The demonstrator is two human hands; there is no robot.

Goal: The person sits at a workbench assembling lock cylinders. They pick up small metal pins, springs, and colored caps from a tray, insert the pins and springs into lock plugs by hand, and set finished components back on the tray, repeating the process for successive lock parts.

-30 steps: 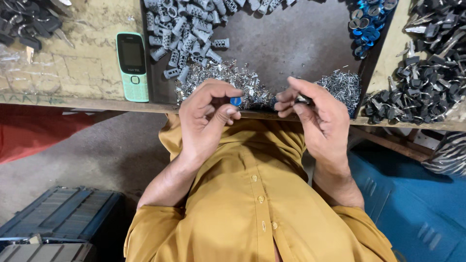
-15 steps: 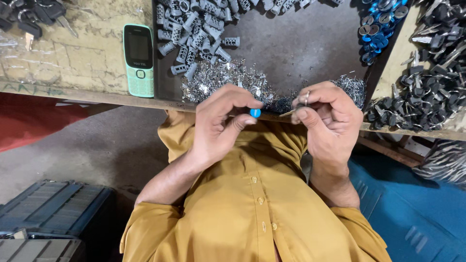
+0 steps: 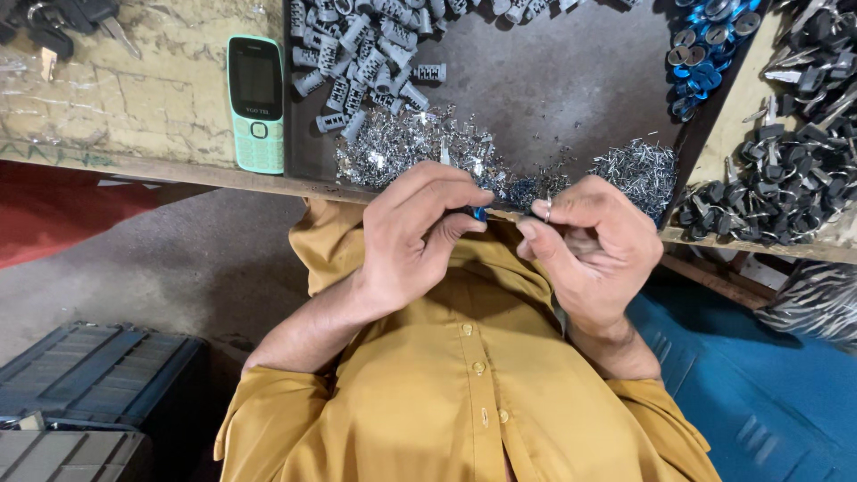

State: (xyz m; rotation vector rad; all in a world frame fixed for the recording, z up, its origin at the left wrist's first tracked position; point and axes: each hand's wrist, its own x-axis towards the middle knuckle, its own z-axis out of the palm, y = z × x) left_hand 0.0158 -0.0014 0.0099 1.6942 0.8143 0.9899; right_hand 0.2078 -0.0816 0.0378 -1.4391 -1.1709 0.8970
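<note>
Your left hand pinches a small blue part between thumb and fingertips, held just above your chest at the bench edge. Your right hand, close beside it, pinches a thin metal pin upright between thumb and forefinger; the two pieces are near but not yet joined. Just beyond your hands lie heaps of shiny metal pins on a dark tray, with grey cylinders farther out. Blue caps and dark keys sit beyond your right hand, a green phone beyond your left. You seem to be mid-assembly; the next move likely needs fine alignment of pin to part.
</note>
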